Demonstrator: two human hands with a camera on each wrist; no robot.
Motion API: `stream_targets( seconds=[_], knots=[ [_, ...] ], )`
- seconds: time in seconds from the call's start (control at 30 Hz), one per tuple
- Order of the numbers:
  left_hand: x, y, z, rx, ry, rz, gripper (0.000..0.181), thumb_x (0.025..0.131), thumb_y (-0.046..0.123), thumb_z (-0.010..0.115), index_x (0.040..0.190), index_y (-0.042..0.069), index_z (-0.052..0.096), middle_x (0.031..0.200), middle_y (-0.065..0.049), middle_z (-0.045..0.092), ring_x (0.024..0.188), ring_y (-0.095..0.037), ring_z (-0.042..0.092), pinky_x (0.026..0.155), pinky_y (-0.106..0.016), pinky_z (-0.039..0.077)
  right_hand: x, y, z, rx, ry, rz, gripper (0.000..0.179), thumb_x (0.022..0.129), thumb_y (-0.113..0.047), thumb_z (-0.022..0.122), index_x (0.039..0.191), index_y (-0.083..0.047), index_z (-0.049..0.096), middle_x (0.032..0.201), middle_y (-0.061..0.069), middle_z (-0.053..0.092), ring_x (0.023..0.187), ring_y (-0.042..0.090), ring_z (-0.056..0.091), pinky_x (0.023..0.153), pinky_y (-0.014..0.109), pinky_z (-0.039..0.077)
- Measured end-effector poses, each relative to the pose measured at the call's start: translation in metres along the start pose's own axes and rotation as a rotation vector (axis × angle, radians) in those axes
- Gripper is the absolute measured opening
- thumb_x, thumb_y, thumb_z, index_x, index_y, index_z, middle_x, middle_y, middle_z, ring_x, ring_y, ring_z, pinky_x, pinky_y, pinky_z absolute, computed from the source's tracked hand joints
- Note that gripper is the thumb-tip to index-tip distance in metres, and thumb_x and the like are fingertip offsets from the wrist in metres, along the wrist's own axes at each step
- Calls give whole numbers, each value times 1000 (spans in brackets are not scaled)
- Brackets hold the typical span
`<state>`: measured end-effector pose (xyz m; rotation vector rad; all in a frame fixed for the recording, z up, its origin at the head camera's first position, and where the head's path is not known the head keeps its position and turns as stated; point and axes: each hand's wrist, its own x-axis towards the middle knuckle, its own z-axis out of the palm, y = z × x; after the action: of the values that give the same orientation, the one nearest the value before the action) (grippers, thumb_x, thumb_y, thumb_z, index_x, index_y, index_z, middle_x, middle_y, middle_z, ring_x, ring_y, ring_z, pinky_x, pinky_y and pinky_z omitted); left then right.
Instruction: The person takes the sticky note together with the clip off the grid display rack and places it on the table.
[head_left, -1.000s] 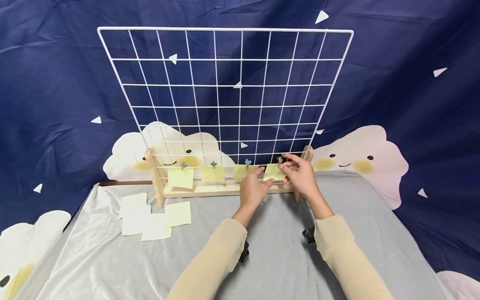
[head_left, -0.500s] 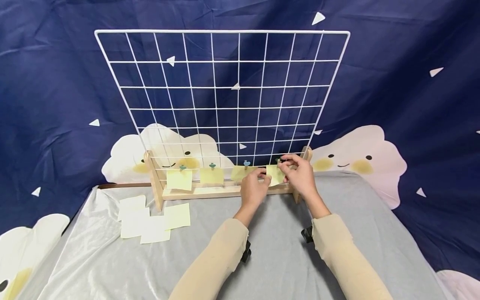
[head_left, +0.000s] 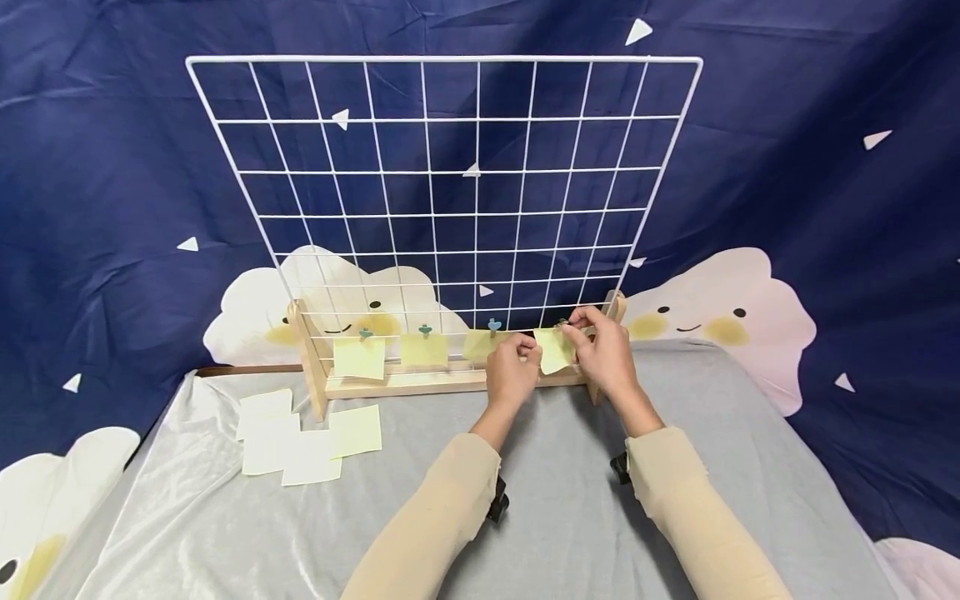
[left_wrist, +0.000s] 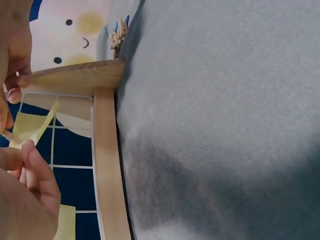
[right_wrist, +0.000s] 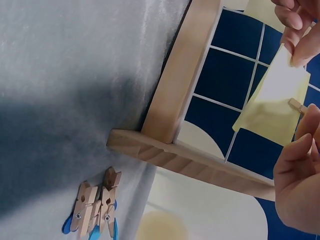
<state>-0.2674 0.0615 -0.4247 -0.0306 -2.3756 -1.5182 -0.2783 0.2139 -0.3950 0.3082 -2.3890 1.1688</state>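
A yellow sticky note (head_left: 553, 350) hangs at the lower right of the white wire grid (head_left: 480, 171). My left hand (head_left: 513, 371) pinches its left edge between thumb and fingers. With my right hand (head_left: 603, 354) I pinch a small wooden clothespin (right_wrist: 297, 105) whose tip lies over the note. In the right wrist view the note (right_wrist: 275, 102) is bent, its near corner standing away from the wires. To the left, several more notes (head_left: 424, 350) hang in a row on the grid, each under a clothespin with a blue-green heart-like top (head_left: 425, 330).
Loose yellow notes (head_left: 311, 456) lie overlapping on the grey cloth (head_left: 555, 517) at the left. The grid stands in a wooden base (head_left: 420, 382) with upright side posts (head_left: 309, 358). Several spare clothespins (right_wrist: 97, 205) lie beside the right post.
My left hand has gone from spread fingers beside the note to pinching its left edge. The note has tilted and shifted slightly right. My right hand stays at the clothespin.
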Motion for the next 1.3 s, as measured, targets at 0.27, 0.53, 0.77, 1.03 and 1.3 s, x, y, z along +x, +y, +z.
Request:
stream_targets(
  seconds=[0.27, 0.53, 0.77, 1.03, 1.3],
  knots=[
    [-1, -2, -1, -8, -11, -8, 4, 90, 9, 72, 86, 9, 73, 75, 2, 69, 70, -15, 62, 65, -30, 48, -2, 0, 3, -2, 25, 2, 10, 95, -6, 70, 97, -1, 61, 95, 16, 67, 52, 18, 63, 46, 21, 49],
    [-1, -3, -4, -8, -48, -28, 4, 90, 10, 72, 87, 7, 73, 75, 3, 68, 68, -11, 58, 65, -28, 48, -5, -3, 5, 78, 69, 80, 11, 94, -3, 71, 95, 0, 60, 87, 20, 68, 53, 23, 65, 42, 18, 46],
    [0, -6, -9, -16, -80, -16, 5, 91, 10, 71, 90, 6, 72, 77, 3, 67, 64, -8, 57, 65, -27, 47, -3, -3, 8, 164, 102, 146, 11, 95, -2, 70, 95, 2, 60, 93, 18, 66, 53, 15, 62, 46, 17, 48],
    [1, -10, -15, -42, -127, -20, 5, 92, 9, 69, 93, 5, 72, 77, 3, 67, 54, -6, 63, 63, -24, 47, -2, -1, 10, 207, 149, 166, 11, 94, -1, 70, 94, 5, 61, 90, 22, 66, 51, 10, 61, 46, 15, 45],
    [0, -19, -25, -107, -162, -79, 5, 94, 8, 69, 95, 4, 71, 79, 1, 65, 50, -7, 62, 55, -21, 45, -2, -4, 8, 227, 124, 169, 12, 95, -2, 70, 97, 4, 60, 94, 21, 67, 54, 20, 66, 47, 16, 47]
  ],
)
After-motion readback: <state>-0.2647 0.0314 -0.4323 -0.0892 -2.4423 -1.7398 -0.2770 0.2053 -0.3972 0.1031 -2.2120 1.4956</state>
